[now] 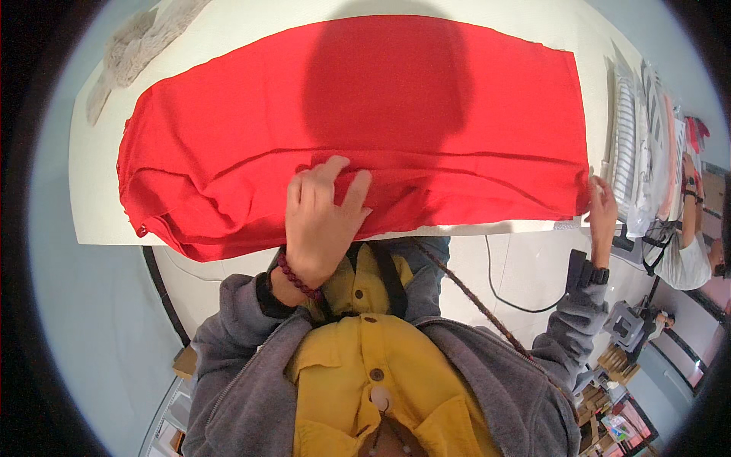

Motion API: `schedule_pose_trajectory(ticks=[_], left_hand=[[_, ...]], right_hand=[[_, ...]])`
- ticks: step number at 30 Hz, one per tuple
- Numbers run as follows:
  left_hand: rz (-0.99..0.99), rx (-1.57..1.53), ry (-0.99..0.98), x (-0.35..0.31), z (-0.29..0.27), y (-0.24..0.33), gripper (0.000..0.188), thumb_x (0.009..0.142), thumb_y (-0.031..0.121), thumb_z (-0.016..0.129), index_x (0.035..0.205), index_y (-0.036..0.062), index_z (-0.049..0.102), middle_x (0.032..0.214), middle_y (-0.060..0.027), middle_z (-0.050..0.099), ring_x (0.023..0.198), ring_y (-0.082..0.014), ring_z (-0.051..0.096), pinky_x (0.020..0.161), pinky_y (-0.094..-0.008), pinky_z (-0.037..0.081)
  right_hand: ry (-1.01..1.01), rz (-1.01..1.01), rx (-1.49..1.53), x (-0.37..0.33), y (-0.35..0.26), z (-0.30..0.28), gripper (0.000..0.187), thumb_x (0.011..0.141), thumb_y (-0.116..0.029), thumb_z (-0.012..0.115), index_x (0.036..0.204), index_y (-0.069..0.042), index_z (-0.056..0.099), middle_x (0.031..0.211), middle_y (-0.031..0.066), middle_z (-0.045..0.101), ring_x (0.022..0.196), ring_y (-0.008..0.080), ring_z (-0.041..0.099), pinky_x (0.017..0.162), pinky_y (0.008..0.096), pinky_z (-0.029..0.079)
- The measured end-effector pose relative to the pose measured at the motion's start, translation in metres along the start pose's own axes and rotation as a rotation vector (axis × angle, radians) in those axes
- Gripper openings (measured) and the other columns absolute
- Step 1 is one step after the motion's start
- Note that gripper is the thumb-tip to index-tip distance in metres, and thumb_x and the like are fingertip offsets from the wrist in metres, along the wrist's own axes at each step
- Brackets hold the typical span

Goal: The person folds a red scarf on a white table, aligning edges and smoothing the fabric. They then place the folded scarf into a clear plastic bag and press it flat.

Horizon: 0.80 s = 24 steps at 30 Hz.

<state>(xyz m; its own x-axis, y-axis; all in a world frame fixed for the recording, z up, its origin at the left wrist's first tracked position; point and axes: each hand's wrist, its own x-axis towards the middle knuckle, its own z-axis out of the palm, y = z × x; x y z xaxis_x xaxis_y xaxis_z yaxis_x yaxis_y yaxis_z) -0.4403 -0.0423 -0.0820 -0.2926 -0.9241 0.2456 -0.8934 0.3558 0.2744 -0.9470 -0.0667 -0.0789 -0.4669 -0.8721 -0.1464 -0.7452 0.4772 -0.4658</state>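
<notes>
We rest our left hand (pixel 314 225), fingers apart, on the red cloth (pixel 358 126) across the white surface (pixel 95 194); whether our right hand (pixel 601 202) clamps its right edge, we cannot tell.

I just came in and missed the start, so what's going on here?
A person in a yellow buttoned shirt has a broad red cloth lying across a white table. The left hand is at the cloth's wrinkled near side, spread open; the right hand is at its near right corner, its grip unclear. Plastic-wrapped fabrics lie along the table's right.
</notes>
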Motion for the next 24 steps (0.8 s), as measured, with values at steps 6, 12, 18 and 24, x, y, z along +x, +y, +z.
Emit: schedule_pose_trajectory(ticks=[6,12,18,24], left_hand=[[0.016,0.167,-0.063,0.013,-0.009,-0.016,0.022,0.078,0.018,0.073,0.098,0.0117,0.066,0.093,-0.0046,0.058,0.088,-0.0234,0.057,0.078,-0.0367,0.048],[-0.081,0.023,0.005,0.016,-0.016,-0.025,0.021,0.077,0.013,0.071,0.097,0.0096,0.064,0.087,-0.0057,0.057,0.083,-0.0279,0.058,0.073,-0.0385,0.047],[-0.029,-0.058,-0.041,0.007,-0.012,-0.004,0.034,0.075,0.018,0.075,0.106,0.0112,0.063,0.095,-0.0068,0.057,0.09,-0.0268,0.057,0.077,-0.0386,0.047],[0.145,0.066,-0.01,0.002,-0.004,0.002,0.026,0.076,0.017,0.072,0.099,0.0101,0.063,0.092,-0.0039,0.056,0.089,-0.0229,0.055,0.081,-0.0357,0.045]], right_hand=[[-0.007,-0.114,0.351,-0.007,-0.013,0.008,0.032,0.099,-0.026,0.067,0.114,0.002,0.066,0.089,0.0043,0.068,0.08,0.0065,0.057,0.071,0.0232,0.046],[-0.282,0.243,1.396,0.001,-0.039,-0.027,0.032,0.107,-0.019,0.048,0.128,0.004,0.055,0.109,0.0166,0.071,0.086,0.0213,0.073,0.074,0.0271,0.062],[-0.538,0.21,1.759,0.017,-0.036,-0.021,0.031,0.107,-0.012,0.043,0.129,0.008,0.051,0.111,0.022,0.069,0.088,0.0227,0.073,0.075,0.0273,0.065],[-0.317,0.371,1.666,0.006,-0.024,-0.024,0.034,0.105,-0.017,0.052,0.127,0.01,0.052,0.101,0.0228,0.071,0.084,0.0233,0.074,0.069,0.0258,0.066]])
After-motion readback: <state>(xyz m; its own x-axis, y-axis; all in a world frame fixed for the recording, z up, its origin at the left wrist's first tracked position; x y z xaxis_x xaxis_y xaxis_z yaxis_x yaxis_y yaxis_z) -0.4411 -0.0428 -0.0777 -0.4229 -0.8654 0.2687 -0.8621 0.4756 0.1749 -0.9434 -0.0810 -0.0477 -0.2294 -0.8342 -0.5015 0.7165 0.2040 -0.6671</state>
